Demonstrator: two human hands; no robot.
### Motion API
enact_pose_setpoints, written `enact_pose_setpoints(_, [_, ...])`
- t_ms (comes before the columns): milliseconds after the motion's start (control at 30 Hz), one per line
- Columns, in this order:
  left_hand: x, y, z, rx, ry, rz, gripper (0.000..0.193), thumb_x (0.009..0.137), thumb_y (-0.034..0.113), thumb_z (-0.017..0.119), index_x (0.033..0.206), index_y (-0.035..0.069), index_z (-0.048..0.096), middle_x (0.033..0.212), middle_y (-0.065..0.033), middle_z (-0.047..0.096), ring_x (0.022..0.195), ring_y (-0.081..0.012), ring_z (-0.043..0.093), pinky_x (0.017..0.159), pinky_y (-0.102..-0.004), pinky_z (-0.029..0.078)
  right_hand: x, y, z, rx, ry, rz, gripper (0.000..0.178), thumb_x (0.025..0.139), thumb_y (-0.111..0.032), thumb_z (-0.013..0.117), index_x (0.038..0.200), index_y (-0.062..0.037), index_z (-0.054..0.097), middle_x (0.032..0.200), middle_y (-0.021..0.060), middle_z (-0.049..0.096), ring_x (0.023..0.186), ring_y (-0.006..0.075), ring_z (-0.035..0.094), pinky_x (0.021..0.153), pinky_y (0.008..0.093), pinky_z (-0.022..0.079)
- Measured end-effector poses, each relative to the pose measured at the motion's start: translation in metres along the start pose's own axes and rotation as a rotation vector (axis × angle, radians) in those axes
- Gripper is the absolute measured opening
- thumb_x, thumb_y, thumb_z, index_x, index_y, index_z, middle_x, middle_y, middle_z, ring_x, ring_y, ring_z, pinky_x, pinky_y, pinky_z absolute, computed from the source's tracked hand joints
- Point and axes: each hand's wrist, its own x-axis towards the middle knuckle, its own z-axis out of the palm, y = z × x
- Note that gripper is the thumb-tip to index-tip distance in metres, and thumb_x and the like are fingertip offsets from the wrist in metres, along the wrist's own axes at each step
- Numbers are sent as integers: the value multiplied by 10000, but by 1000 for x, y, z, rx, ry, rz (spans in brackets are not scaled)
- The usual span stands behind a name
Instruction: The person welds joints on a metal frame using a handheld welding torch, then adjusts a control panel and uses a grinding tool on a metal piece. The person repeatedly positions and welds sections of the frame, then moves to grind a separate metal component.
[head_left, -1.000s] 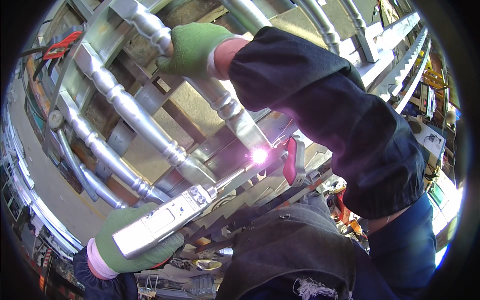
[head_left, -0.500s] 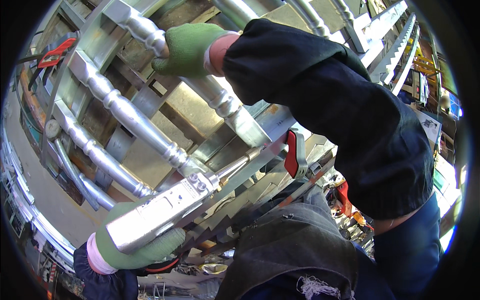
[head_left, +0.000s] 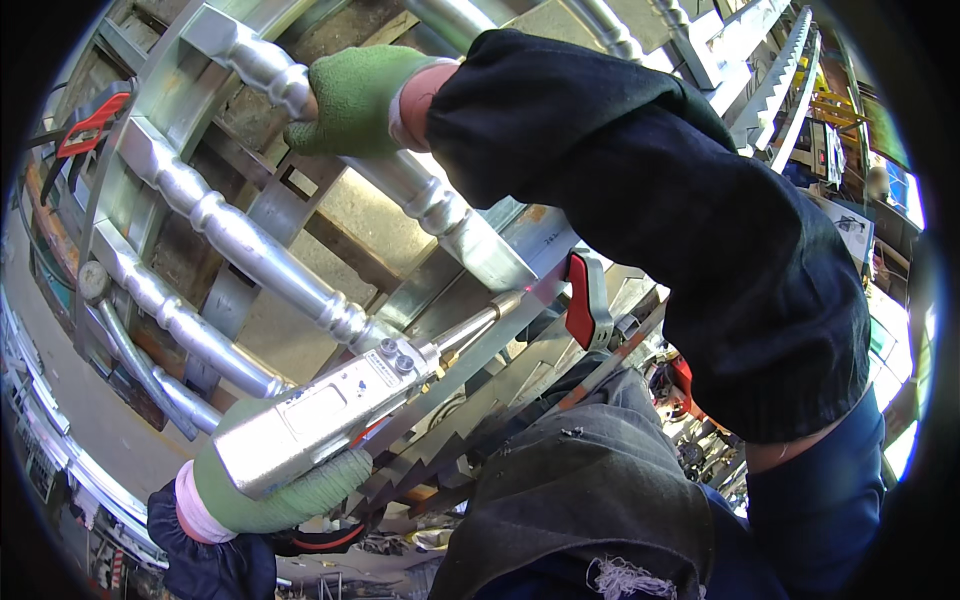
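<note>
With the gun's tip as the dial's centre, a turned metal post (head_left: pixel 470 235) runs toward 11 o'clock, its squared end just beside the tip. The welding gun (head_left: pixel 325 425) lies toward 8 o'clock; its nozzle shows a faint pink glow, though whether it touches metal I cannot tell. The gloved left hand (head_left: pixel 300 495) is wrapped round the gun from beneath. Up at 11 o'clock the gloved right hand (head_left: pixel 360 100) is curled round the post, some fingers hidden.

I judge the step in hand to be joining the post's end to the rail (head_left: pixel 550 235); the next move would call for a steady post and the nozzle held exactly on the seam.

Just beside the tip, at 3 o'clock, is a red-handled clamp (head_left: pixel 587 305). A second post (head_left: pixel 255 250) and, farther out, a hammer (head_left: pixel 95 282) lie toward 9. I can make out no container for certain.
</note>
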Motion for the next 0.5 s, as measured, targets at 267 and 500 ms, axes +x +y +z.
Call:
enact_pose_setpoints(267, [2, 3, -4, 59, -61, 16, 507, 934, 90, 859, 1391, -46, 685, 1156, -143, 788, 963, -219, 768, 837, -342, 593, -5, -1, -5, 6, -38, 49, 524, 926, -530, 675, 1038, -35, 806, 979, 229, 777, 935, 416, 756, 887, 506, 580])
enact_pose_setpoints(500, [-2, -5, -5, 89, -81, 44, 542, 940, 76, 850, 1434, -43, 664, 1248, -155, 782, 1063, -220, 763, 892, -345, 594, -5, -2, -6, -2, -61, 61, 525, 924, -532, 689, 1053, -37, 806, 983, 222, 783, 936, 411, 758, 888, 497, 583])
